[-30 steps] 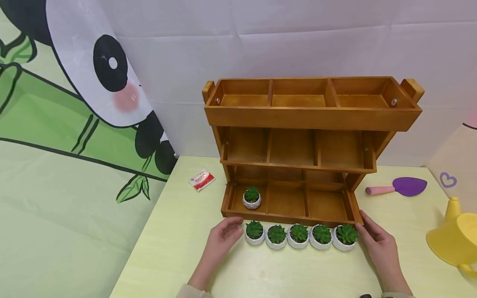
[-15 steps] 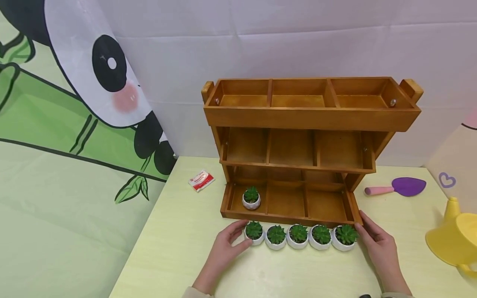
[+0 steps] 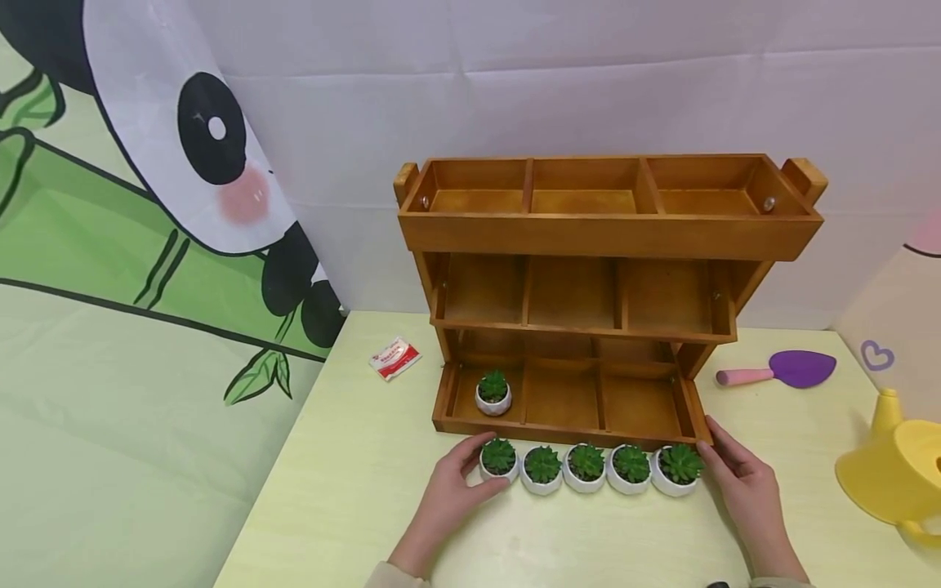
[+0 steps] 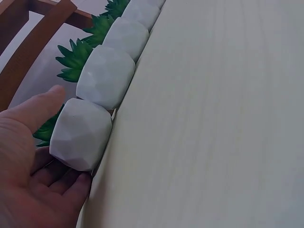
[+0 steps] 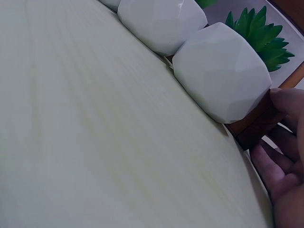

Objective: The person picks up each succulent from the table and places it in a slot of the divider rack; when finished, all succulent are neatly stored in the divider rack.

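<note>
Several small green succulents in white faceted pots stand in a row before a three-tier wooden plant shelf (image 3: 610, 237). At the row's left end, my left hand (image 3: 452, 494) curves its thumb and fingers around the leftmost potted succulent (image 3: 499, 458); in the left wrist view that pot (image 4: 81, 135) still sits in line with its neighbours. My right hand (image 3: 748, 486) grips the front right corner of the shelf's bottom tray, beside the rightmost potted succulent (image 3: 679, 467). Another potted succulent (image 3: 493, 394) sits in the bottom tray's left compartment.
A red-and-white packet (image 3: 394, 358) lies left of the shelf. On the right are a purple toy trowel (image 3: 801, 369) with a pink handle and a yellow watering can (image 3: 893, 469). Behind the table (image 3: 345, 457) hangs a printed cloth with a panda.
My left hand has moved right from beside the leftmost potted succulent to around it. The right hand keeps its place at the tray corner, and the pots stay in their row.
</note>
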### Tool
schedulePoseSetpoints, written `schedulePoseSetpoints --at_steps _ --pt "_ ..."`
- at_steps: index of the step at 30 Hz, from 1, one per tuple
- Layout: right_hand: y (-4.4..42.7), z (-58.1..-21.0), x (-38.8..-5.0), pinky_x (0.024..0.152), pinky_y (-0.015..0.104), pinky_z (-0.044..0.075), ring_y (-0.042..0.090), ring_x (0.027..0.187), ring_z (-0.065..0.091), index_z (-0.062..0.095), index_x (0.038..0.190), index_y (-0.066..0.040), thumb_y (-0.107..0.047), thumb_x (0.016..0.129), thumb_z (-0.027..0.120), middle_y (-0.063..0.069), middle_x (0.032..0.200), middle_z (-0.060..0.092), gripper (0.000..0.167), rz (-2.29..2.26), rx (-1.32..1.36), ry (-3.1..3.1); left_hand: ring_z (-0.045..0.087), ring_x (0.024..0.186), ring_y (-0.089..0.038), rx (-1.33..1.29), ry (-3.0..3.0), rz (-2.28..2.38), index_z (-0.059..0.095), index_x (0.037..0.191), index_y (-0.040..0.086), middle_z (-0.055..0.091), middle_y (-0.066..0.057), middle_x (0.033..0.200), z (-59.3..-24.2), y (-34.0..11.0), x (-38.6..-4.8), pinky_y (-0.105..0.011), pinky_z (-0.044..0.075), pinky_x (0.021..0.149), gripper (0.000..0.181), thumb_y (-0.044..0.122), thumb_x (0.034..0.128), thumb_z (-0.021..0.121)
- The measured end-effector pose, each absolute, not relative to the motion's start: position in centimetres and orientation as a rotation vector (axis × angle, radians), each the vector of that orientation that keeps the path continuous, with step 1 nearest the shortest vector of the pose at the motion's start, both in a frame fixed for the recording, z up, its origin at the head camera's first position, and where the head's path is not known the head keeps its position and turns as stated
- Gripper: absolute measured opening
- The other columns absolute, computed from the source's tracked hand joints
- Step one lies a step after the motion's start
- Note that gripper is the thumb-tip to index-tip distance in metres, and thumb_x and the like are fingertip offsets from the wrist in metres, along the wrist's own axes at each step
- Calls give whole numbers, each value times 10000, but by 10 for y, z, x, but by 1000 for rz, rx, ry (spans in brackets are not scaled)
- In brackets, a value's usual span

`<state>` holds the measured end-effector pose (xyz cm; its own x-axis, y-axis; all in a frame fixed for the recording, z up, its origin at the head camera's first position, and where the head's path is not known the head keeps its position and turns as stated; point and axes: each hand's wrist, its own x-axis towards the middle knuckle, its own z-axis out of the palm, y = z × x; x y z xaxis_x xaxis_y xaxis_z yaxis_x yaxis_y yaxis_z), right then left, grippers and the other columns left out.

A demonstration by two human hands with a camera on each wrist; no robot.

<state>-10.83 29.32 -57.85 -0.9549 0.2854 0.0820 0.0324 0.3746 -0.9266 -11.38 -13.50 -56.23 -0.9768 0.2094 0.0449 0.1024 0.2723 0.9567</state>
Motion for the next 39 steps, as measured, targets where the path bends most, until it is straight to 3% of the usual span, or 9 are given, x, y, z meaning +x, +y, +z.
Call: schedulePoseSetpoints --at_steps 39 --pt "296 -584 -110 891 46 463 -180 1131 522 541 1525 -114 -273 1045 667 63 1476 541 522 1600 -262 -2414 559 1341 -337 244 2390 1900 631 1409 23 590 -199 1445 -560 -136 -115 -282 473 1063 626 21 832 874"
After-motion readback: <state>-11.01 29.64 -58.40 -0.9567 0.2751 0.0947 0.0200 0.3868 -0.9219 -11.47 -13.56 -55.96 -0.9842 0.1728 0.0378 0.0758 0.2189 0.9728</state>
